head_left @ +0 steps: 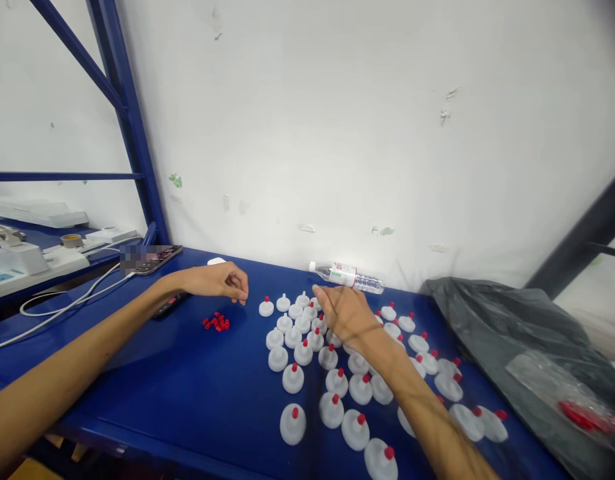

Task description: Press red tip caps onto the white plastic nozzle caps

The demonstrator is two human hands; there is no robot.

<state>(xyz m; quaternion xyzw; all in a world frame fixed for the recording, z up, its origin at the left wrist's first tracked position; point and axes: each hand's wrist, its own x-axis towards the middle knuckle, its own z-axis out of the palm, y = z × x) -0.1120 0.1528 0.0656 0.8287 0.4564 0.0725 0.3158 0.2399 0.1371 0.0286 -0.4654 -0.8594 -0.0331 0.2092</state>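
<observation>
My left hand [222, 281] hovers above the table behind a small pile of red caps [217, 323]. Its fingers are curled in with the tips close together; whatever they hold, if anything, is too small to make out. My right hand [348, 312] is over the back of a group of white dome-shaped pieces with narrow spouts. Its fingers bend down and are partly hidden, so their hold cannot be seen. Many pieces, such as the front white piece [293, 425], wear a red cap on the spout. Several at the left, like one white piece [278, 359], have bare spouts.
A clear plastic bottle [347, 275] lies against the wall. At the right, a dark plastic bag [467, 313] lies beside a clear bag with red pieces [582, 407]. A phone [157, 259] with white cables lies at the left. Blue posts [132, 120] frame the table [197, 407].
</observation>
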